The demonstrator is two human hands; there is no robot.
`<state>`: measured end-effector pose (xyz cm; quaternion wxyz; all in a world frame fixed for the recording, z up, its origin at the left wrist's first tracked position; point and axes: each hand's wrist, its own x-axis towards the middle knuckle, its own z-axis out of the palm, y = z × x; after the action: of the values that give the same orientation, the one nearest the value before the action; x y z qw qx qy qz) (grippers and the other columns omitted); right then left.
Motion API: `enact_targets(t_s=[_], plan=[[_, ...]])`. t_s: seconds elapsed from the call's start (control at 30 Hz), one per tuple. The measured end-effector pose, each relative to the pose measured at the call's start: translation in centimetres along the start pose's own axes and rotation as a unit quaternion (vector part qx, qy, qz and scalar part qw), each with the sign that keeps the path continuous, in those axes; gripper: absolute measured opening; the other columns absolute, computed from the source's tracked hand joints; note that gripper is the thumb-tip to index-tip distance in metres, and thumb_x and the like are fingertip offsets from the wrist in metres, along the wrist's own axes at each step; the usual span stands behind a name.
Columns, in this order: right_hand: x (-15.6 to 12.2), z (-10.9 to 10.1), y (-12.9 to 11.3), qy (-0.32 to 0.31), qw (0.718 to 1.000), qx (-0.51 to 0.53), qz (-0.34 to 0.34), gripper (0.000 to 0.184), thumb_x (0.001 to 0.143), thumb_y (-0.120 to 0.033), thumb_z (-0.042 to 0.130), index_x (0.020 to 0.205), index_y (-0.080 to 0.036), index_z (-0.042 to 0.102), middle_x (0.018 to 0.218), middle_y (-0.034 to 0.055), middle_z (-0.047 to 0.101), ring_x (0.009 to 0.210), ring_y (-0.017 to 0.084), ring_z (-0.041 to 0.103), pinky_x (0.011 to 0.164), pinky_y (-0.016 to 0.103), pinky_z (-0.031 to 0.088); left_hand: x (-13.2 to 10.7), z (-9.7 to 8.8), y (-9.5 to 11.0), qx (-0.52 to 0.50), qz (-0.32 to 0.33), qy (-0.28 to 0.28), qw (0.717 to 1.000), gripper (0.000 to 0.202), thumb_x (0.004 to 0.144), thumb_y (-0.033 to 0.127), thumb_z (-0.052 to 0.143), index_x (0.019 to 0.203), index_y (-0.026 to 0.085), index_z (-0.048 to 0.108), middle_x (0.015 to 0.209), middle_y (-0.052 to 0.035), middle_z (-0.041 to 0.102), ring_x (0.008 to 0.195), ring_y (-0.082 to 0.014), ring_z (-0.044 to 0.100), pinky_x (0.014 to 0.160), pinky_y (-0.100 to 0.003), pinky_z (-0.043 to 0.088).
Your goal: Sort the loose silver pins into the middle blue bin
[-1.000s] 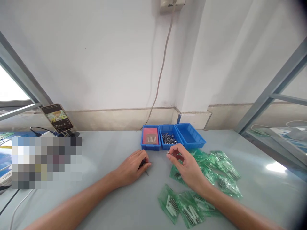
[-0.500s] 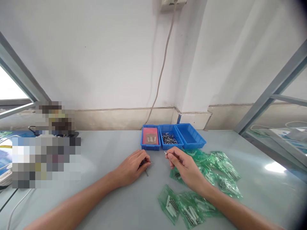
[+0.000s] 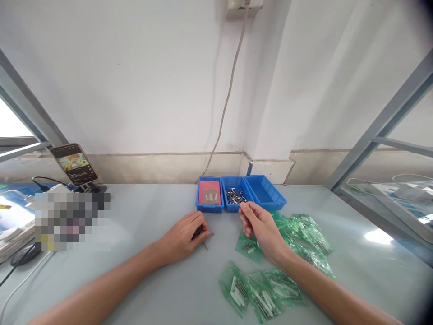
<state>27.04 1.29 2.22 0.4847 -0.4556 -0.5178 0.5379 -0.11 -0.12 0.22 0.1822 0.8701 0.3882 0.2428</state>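
My left hand (image 3: pixel 186 235) rests on the table, its fingers curled round several thin metal screws (image 3: pixel 204 244) whose ends poke out by the thumb. My right hand (image 3: pixel 259 224) is raised just in front of the middle blue bin, with thumb and forefinger pinched together. What they hold, if anything, cannot be made out. Loose metal screws (image 3: pixel 236 197) fill part of the middle blue bin (image 3: pixel 233 208). Below and beside the right hand lie several green plastic bags (image 3: pixel 234 289), with metal screws and white pieces inside.
A left blue bin (image 3: pixel 209 209) holds a pink sheet (image 3: pixel 209 185) and a clear bag of small pieces. To the right stands another blue bin (image 3: pixel 265 192). A phone (image 3: pixel 74 163) on a stand is at far left, near cables. Grey metal frame posts (image 3: pixel 382 119) rise at both sides.
My right hand has moved slightly right and up, close to the middle bin's front edge. My left hand has stayed nearly in place, still closed on the screws. The view has shifted slightly.
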Motion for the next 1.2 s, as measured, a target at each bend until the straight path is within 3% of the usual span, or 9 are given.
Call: enact_targets(t_s=[0.1, 0.2, 0.3, 0.37, 0.47, 0.67, 1.07, 1.2], plan=[[-0.2, 0.0, -0.1, -0.018, 0.998, -0.04, -0.037, 0.049, 0.1, -0.068, 0.061, 0.121, -0.023, 0.066, 0.082, -0.0011, 0.067, 0.054, 0.013, 0.052, 0.052, 0.027, 0.045, 0.0, 0.1, -0.1, 0.0, 0.005, 0.004, 1.0, 0.017, 0.114, 0.034, 0.051, 0.102, 0.022, 0.055, 0.102, -0.0043, 0.063, 0.094, -0.0219, 0.057, 0.083, -0.034, 0.049], [-0.8, 0.2, 0.0, -0.065, 0.98, -0.162, -0.092, 0.035, 0.106, -0.055, 0.058, 0.119, -0.025, 0.07, 0.087, 0.0016, 0.07, 0.065, 0.017, 0.058, 0.06, 0.03, 0.052, -0.1, 0.1, -0.2, -0.001, 0.006, 0.005, 1.0, 0.016, 0.114, 0.033, 0.05, 0.104, 0.023, 0.055, 0.103, -0.0043, 0.064, 0.095, -0.0221, 0.058, 0.085, -0.035, 0.049], [-1.5, 0.3, 0.3, -0.145, 0.915, -0.32, -0.199, 0.018, 0.108, -0.038, 0.062, 0.11, -0.028, 0.077, 0.104, 0.0055, 0.073, 0.094, 0.024, 0.066, 0.085, 0.038, 0.056, -0.1, 0.2, -0.1, 0.005, 0.014, 0.01, 1.0, 0.016, 0.116, 0.031, 0.046, 0.104, 0.023, 0.055, 0.105, -0.0046, 0.064, 0.096, -0.0224, 0.059, 0.086, -0.035, 0.049], [-1.9, 0.3, 0.5, -0.2, 0.87, -0.374, -0.251, 0.017, 0.108, -0.031, 0.062, 0.109, -0.03, 0.079, 0.119, 0.0067, 0.073, 0.112, 0.027, 0.065, 0.098, 0.043, 0.054, -0.1, 0.2, -0.1, 0.007, 0.016, 0.014, 1.0, 0.019, 0.116, 0.03, 0.044, 0.102, 0.023, 0.053, 0.105, -0.0045, 0.064, 0.096, -0.0223, 0.059, 0.085, -0.035, 0.049], [-2.2, 0.4, 0.4, -0.247, 0.843, -0.394, -0.272, 0.023, 0.11, -0.026, 0.059, 0.111, -0.031, 0.081, 0.131, 0.0056, 0.072, 0.123, 0.028, 0.061, 0.106, 0.046, 0.052, -0.1, 0.2, 0.0, 0.001, 0.015, 0.019, 1.0, 0.023, 0.117, 0.032, 0.042, 0.099, 0.023, 0.052, 0.104, -0.0036, 0.064, 0.094, -0.0212, 0.059, 0.085, -0.034, 0.049], [-2.2, 0.6, -0.2, -0.273, 0.839, -0.379, -0.278, 0.028, 0.113, -0.025, 0.056, 0.126, -0.033, 0.079, 0.125, 0.0023, 0.079, 0.115, 0.026, 0.062, 0.105, 0.045, 0.052, -0.1, 0.0, -0.1, 0.028, 0.038, -0.011, 0.999, 0.032, 0.119, 0.037, 0.034, 0.1, 0.022, 0.055, 0.102, -0.0033, 0.064, 0.092, -0.0214, 0.057, 0.087, -0.035, 0.046], [-2.2, 0.7, 0.3, -0.268, 0.848, -0.348, -0.296, 0.028, 0.113, -0.023, 0.054, 0.125, -0.03, 0.078, 0.123, 0.0027, 0.079, 0.112, 0.024, 0.062, 0.099, 0.039, 0.054, 0.0, 0.0, -0.1, 0.036, 0.046, -0.012, 0.998, 0.033, 0.119, 0.038, 0.035, 0.099, 0.022, 0.056, 0.103, -0.0038, 0.064, 0.092, -0.0213, 0.058, 0.087, -0.034, 0.046], [-2.0, 0.6, 0.5, -0.239, 0.86, -0.342, -0.294, 0.021, 0.113, -0.023, 0.055, 0.121, -0.027, 0.074, 0.12, 0.0038, 0.077, 0.112, 0.024, 0.062, 0.1, 0.039, 0.051, 0.0, 0.0, -0.1, 0.03, 0.043, -0.014, 0.999, 0.029, 0.119, 0.037, 0.039, 0.1, 0.022, 0.055, 0.104, -0.0034, 0.063, 0.093, -0.0211, 0.057, 0.088, -0.034, 0.046]])
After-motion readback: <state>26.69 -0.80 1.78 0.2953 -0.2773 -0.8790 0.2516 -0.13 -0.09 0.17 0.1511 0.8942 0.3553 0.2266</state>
